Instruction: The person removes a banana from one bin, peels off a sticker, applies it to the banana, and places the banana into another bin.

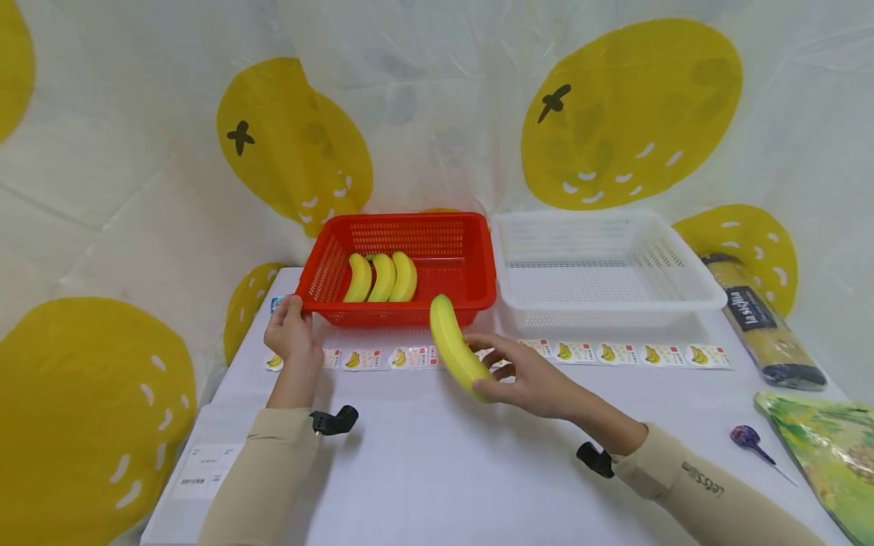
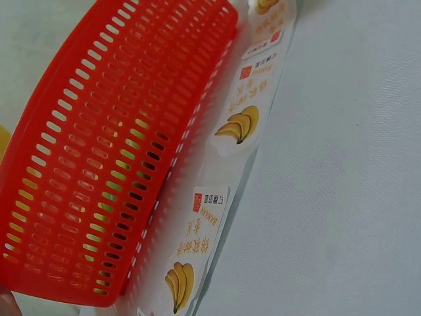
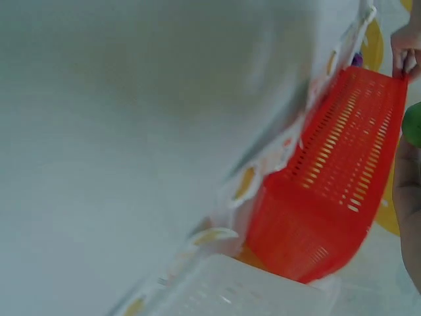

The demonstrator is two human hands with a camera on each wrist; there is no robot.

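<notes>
The white counter (image 1: 423,455) fills the bottom half of the head view. In the middle of the frame sits the red basket (image 1: 410,265), and the white basket (image 1: 601,265) is just beside it, to the right. Three bananas (image 1: 382,277) lie side by side in the left part of the red basket. A strip of banana stickers (image 1: 614,353) runs along the counter in front of both baskets. The left hand (image 1: 292,334) grips the red basket's near left corner. The right hand (image 1: 529,375), just below the middle, has its grip closed around a banana (image 1: 454,347) that points up toward the red basket's front wall. To do this well, I think the grip should be soft, and the basket should be held still.
</notes>
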